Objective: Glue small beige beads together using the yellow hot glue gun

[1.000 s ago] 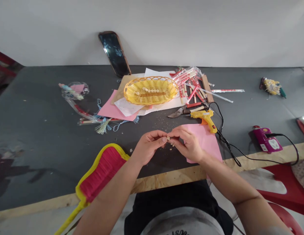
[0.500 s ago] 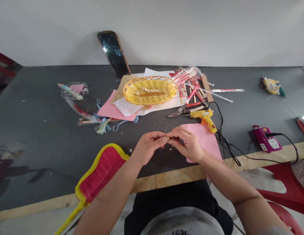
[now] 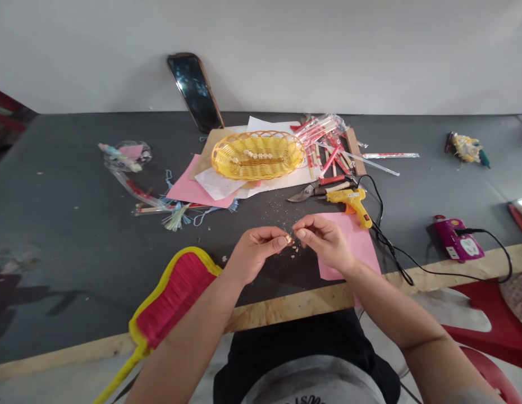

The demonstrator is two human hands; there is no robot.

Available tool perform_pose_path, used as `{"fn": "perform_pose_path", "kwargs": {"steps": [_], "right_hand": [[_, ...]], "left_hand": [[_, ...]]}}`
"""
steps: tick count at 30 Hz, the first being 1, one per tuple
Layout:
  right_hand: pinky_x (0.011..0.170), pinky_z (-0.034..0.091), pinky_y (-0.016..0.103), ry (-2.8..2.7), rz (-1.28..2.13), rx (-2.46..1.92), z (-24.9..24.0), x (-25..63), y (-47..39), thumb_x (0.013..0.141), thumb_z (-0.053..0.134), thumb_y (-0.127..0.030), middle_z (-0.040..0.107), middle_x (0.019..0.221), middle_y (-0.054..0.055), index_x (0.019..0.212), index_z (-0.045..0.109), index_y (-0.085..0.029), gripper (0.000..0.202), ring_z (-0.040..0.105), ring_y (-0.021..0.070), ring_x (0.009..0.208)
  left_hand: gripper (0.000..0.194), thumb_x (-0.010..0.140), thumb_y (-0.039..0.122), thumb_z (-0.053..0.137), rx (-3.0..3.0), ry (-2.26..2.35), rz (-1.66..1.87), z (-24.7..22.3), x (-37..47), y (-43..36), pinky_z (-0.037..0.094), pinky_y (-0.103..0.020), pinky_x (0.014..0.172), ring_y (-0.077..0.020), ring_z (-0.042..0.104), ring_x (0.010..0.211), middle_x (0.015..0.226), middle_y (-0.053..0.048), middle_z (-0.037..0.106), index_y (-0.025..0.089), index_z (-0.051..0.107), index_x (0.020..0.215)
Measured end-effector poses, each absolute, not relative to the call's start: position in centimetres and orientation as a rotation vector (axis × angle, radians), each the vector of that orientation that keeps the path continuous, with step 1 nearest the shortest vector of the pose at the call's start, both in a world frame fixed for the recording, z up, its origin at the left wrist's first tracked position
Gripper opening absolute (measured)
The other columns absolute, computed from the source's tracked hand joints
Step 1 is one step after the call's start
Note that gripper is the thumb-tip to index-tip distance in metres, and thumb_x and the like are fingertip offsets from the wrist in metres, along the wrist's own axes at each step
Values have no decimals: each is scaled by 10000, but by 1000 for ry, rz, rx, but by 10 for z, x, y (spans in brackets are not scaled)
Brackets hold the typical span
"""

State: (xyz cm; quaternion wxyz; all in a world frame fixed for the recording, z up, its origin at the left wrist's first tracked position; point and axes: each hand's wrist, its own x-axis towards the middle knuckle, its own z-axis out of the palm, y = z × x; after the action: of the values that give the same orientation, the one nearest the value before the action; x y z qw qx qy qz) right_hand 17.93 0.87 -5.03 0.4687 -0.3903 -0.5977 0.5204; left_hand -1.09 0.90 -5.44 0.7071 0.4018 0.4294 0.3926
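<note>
Between the thumb and fingers of my left hand (image 3: pixel 261 251) is a small pale piece (image 3: pixel 288 239), too small to name. My right hand (image 3: pixel 323 241) is just to its right, thumb and fingertips pinched together, a little apart from the left. Whatever may be in that pinch does not show. Small pale crumbs (image 3: pixel 294 249) lie on the dark table below both hands. Beyond them a yellow woven basket (image 3: pixel 227 163) has a row of small pale pieces (image 3: pixel 258 155) in it. A pink sheet (image 3: pixel 357 252) lies under my right wrist.
A yellow glue gun (image 3: pixel 356 205) with a black cord and pruning shears (image 3: pixel 305 192) lie right of centre. Wrapped sticks (image 3: pixel 328 140) are behind them. A phone (image 3: pixel 196 92) leans on the wall. A pink-and-yellow fan-shaped piece (image 3: pixel 177 292) lies by my left forearm.
My right hand has drawn slightly right, away from my left, opening a gap between them. The pale piece in my left fingers shows more clearly, and more crumbs are visible below.
</note>
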Motion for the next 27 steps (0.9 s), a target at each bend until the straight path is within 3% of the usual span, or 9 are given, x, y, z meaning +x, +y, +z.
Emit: {"fn": "perform_pose_path", "kwargs": {"steps": [7,12,16,21,27], "right_hand": [[520,489,210,-1262,1645,-922,-48,175,10,828,770,-491,562,696,-46,845,609,-193,339,535,69,544],[525,497,211,-1254,1711,-896,-53,177,11,841,766,-474,554,676,-57,859,607,-196,320,539,70,542],[571,532,237,-1385,1565,-876,-56,178,9,913,689,-463,653,812,-8,1001,661,-205,275,586,90,614],[775,571,298,-1684,1117,-843,-55,177,8,928,704,-314,719,914,39,1044,730,-230,145,665,149,849],[758,586,295,-1716,1010,-841,-57,177,9,943,684,-262,725,911,40,1041,736,-241,114,679,149,833]], "left_hand": [[226,755,417,842,990,915,857,-56,-13,9,385,-264,677,-113,493,662,663,6,645,195,801,754],[217,768,402,834,1033,920,839,-54,-13,9,381,-254,662,-105,497,647,661,5,659,189,795,741],[289,701,460,869,933,968,855,-55,-10,10,389,-246,650,-103,508,635,630,10,637,183,791,726],[343,633,480,905,856,984,858,-55,-10,10,378,-236,623,-93,497,612,607,14,614,170,762,669],[386,671,541,865,844,942,846,-55,-11,10,361,-248,601,-109,501,606,589,1,614,168,781,720]]}}
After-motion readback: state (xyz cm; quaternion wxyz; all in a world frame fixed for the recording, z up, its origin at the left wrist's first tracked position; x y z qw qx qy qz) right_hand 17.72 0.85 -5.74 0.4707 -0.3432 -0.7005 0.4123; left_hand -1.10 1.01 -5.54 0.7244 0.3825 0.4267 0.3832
